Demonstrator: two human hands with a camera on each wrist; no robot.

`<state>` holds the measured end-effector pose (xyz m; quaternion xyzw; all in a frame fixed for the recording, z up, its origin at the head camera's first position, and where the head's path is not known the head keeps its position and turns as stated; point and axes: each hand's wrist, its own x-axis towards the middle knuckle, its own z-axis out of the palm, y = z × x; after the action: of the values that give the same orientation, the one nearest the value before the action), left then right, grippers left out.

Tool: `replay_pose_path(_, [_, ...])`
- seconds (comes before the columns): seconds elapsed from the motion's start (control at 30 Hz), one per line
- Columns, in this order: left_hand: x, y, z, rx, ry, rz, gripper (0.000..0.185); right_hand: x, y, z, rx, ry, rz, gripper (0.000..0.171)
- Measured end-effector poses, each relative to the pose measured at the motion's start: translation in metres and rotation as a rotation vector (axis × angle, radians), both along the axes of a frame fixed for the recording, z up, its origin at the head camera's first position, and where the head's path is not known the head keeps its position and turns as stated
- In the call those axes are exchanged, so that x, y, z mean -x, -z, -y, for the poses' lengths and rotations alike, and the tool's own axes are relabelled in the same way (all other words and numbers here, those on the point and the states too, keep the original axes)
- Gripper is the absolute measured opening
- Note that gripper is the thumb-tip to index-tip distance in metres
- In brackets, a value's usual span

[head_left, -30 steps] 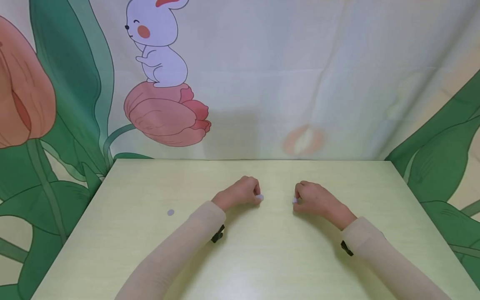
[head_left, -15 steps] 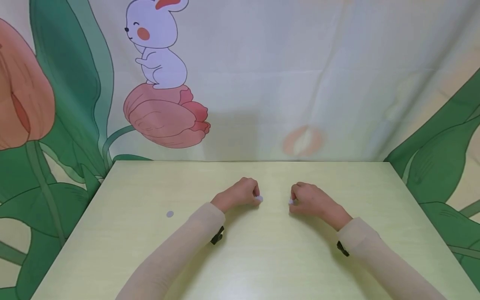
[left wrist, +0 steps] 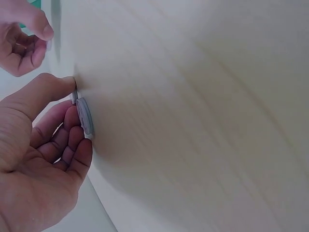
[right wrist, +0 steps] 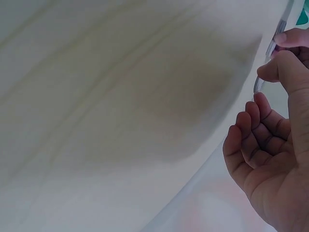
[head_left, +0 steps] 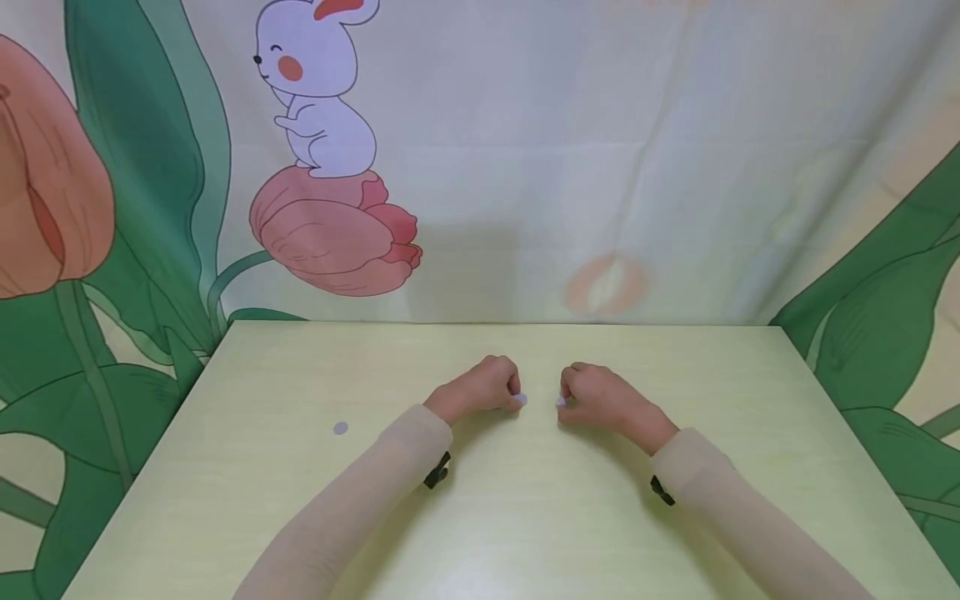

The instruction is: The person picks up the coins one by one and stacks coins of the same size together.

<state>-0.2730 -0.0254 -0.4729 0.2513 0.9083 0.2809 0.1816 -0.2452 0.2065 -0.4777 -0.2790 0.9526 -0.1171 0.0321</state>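
Note:
My left hand point(head_left: 480, 388) is low over the table, left of centre, pinching a small silver-grey coin point(head_left: 521, 399) between thumb and fingers. In the left wrist view a second coin point(left wrist: 84, 116), with a raised rim, is right at its fingertips, overlapping the pinched one. Opposite it, my right hand point(head_left: 603, 398) pinches another coin point(right wrist: 257, 85) by its edge, the other fingers curled loosely below. A narrow gap separates the two hands, the coins facing each other. A loose coin point(head_left: 341, 427) lies flat on the table, left of the left forearm.
The pale wooden table point(head_left: 540, 517) reaches back to a printed curtain point(head_left: 525, 167) with a rabbit and tulips. Beige sleeves point(head_left: 375, 492) cover both forearms, a black strap point(head_left: 437, 471) showing at each wrist.
My right hand has moved left with its coin, narrowing the gap to the left hand. The left hand and the loose coin have stayed in place.

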Motion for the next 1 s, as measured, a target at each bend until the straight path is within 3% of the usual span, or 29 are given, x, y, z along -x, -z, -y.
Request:
replay_pose_path(0.37, [0.003, -0.001, 0.0, 0.01, 0.001, 0.008, 0.012, 0.007, 0.002, 0.014, -0.003, -0.035, -0.01, 0.012])
replay_pose_path(0.83, [0.004, 0.0, -0.001, 0.003, 0.009, 0.024, 0.014, 0.011, -0.003, 0.026, -0.008, -0.005, 0.137, 0.009])
replay_pose_path(1.0, [0.005, 0.001, -0.001, -0.007, 0.017, 0.02, 0.014, 0.012, -0.002, 0.027, -0.007, -0.007, 0.144, 0.009])
